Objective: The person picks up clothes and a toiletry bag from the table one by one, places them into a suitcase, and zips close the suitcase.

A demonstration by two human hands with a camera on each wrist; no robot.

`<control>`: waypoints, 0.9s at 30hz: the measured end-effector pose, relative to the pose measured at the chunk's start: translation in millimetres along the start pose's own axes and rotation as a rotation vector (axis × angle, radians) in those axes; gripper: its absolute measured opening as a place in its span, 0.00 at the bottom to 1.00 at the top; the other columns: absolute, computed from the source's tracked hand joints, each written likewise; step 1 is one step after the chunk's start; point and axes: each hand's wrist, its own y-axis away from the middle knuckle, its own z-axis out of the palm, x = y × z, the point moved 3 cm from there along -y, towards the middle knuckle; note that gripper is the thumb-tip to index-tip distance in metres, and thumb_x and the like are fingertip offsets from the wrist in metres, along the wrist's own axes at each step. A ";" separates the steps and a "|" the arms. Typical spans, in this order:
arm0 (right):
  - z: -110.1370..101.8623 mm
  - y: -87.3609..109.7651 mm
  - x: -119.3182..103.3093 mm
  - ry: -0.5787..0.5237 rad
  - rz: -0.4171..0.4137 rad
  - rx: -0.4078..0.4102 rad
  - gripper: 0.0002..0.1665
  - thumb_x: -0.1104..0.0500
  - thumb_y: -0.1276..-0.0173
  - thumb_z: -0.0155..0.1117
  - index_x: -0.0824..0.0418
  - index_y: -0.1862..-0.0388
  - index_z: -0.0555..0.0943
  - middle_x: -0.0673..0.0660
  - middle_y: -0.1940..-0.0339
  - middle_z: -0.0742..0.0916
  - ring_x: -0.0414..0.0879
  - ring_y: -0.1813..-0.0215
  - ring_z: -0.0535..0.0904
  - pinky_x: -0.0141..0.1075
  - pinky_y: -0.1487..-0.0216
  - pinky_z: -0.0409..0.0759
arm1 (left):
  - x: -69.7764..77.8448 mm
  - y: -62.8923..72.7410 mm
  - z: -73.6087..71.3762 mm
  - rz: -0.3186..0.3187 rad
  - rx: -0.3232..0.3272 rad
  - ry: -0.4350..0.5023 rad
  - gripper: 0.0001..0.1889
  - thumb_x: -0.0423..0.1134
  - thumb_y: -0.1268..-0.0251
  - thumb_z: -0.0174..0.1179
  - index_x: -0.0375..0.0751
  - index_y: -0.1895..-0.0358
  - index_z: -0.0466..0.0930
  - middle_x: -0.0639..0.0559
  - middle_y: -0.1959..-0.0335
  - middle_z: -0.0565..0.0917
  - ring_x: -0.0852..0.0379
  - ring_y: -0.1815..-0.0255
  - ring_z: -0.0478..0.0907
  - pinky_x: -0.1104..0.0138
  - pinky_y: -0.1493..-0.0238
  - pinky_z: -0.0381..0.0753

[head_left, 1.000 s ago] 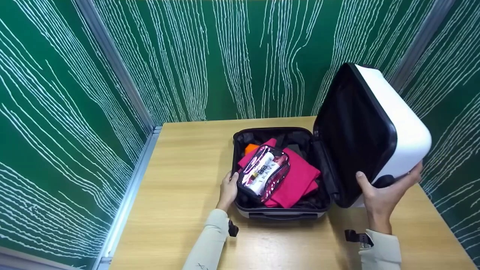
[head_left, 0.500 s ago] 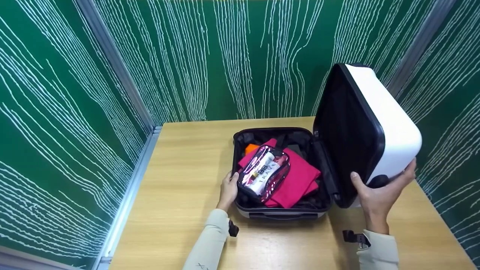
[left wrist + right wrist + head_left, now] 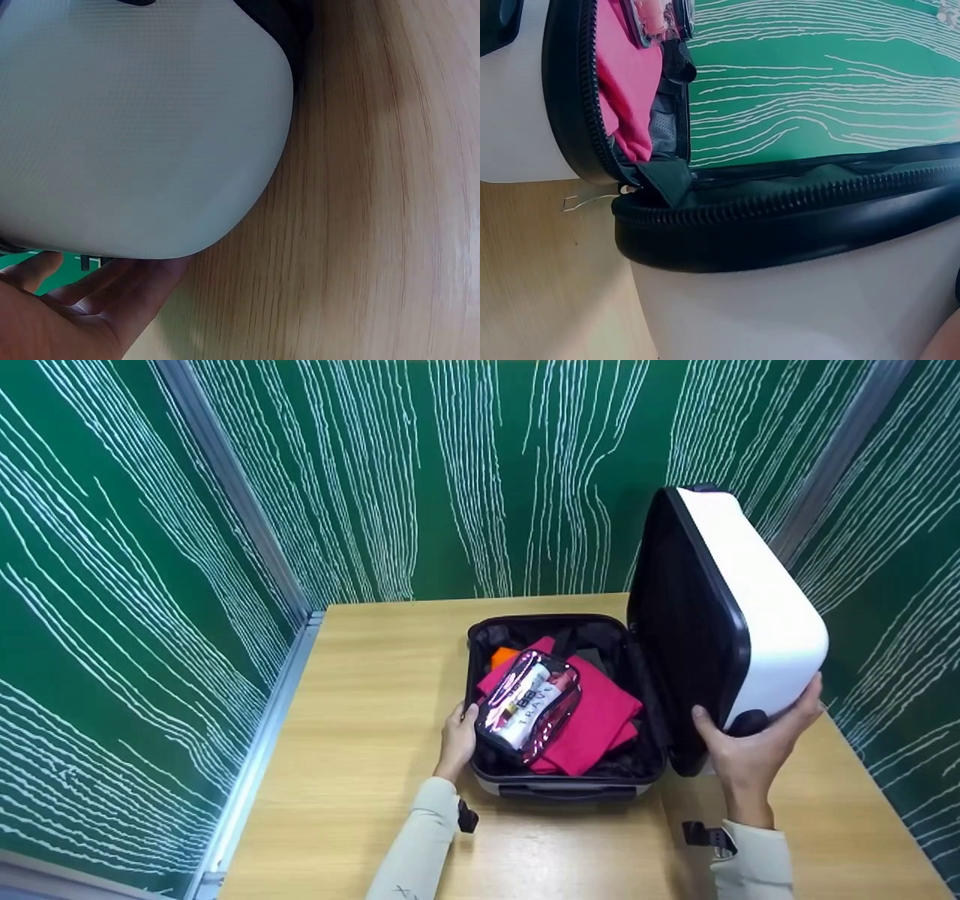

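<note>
A white suitcase lies open on the table, its black-rimmed base (image 3: 566, 782) flat and its lid (image 3: 772, 592) standing up to the right, tilted outward. My left hand (image 3: 456, 741) holds the base's left side, thumb at the rim; in the left wrist view its fingers (image 3: 139, 289) lie along the outer shell (image 3: 150, 135). With thumb inside and fingers outside, my right hand (image 3: 754, 757) grips the lid's near end. Inside the base, a clear travel pouch (image 3: 534, 701) with bottles rests on folded pink cloth (image 3: 600, 712). The lid's zip teeth (image 3: 780, 201) show in the right wrist view.
An orange item (image 3: 502, 657) peeks out beside the pink cloth. A wooden table (image 3: 375, 675) bears the suitcase. Green panels (image 3: 442, 480) with white wavy lines stand behind and at both sides, joined by metal posts (image 3: 232, 487).
The right hand has swung the lid a little leftward and up, toward the base. The left hand and the contents of the suitcase stay in place.
</note>
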 end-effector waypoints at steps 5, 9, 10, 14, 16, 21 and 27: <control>2.0 0.9 4.7 0.011 0.005 -0.016 0.75 0.68 0.66 0.81 0.58 0.17 0.51 0.51 0.24 0.67 0.44 0.27 0.64 0.34 0.24 0.60 | 0.1 -0.3 0.0 -0.002 0.004 -0.012 0.22 0.43 0.20 0.50 0.34 0.33 0.77 0.35 0.36 0.82 0.37 0.32 0.76 0.47 0.28 0.71; 1.9 1.8 16.7 0.056 0.004 -0.035 0.76 0.66 0.65 0.83 0.54 0.17 0.51 0.48 0.23 0.67 0.44 0.27 0.64 0.34 0.24 0.61 | 0.8 0.3 0.0 -0.001 0.005 -0.021 0.22 0.43 0.20 0.50 0.34 0.33 0.77 0.35 0.36 0.82 0.37 0.32 0.76 0.47 0.28 0.71; 1.9 1.9 19.7 0.071 0.000 -0.042 0.76 0.65 0.65 0.83 0.53 0.17 0.50 0.48 0.23 0.67 0.44 0.27 0.63 0.34 0.24 0.61 | 1.0 0.6 0.1 -0.001 0.006 -0.021 0.22 0.43 0.20 0.50 0.35 0.33 0.77 0.35 0.36 0.82 0.37 0.32 0.76 0.47 0.28 0.71; 2.4 3.0 26.1 0.118 -0.014 -0.062 0.77 0.62 0.64 0.84 0.50 0.16 0.50 0.46 0.22 0.66 0.43 0.26 0.62 0.33 0.26 0.61 | 1.0 0.4 0.4 -0.003 0.005 -0.020 0.22 0.44 0.20 0.50 0.35 0.34 0.78 0.36 0.37 0.82 0.37 0.33 0.77 0.47 0.29 0.71; 3.1 3.1 26.8 0.128 -0.011 -0.068 0.77 0.60 0.63 0.85 0.49 0.16 0.50 0.45 0.22 0.66 0.42 0.26 0.62 0.32 0.26 0.61 | 0.8 0.0 0.6 -0.004 0.003 -0.018 0.22 0.44 0.20 0.50 0.35 0.33 0.77 0.36 0.37 0.82 0.38 0.32 0.77 0.47 0.28 0.71; 3.7 3.7 27.1 0.137 -0.014 -0.069 0.76 0.59 0.63 0.84 0.49 0.16 0.50 0.46 0.22 0.65 0.42 0.27 0.62 0.32 0.27 0.62 | 0.0 -0.4 0.4 -0.012 -0.003 -0.011 0.22 0.44 0.20 0.49 0.35 0.32 0.76 0.37 0.36 0.82 0.39 0.31 0.76 0.48 0.28 0.70; 3.3 4.7 29.3 0.152 -0.036 -0.076 0.75 0.58 0.61 0.84 0.47 0.16 0.49 0.46 0.22 0.65 0.43 0.26 0.62 0.32 0.28 0.62 | -1.5 -0.1 1.0 -0.016 -0.014 0.001 0.22 0.44 0.19 0.48 0.36 0.32 0.76 0.38 0.37 0.83 0.41 0.33 0.77 0.49 0.28 0.71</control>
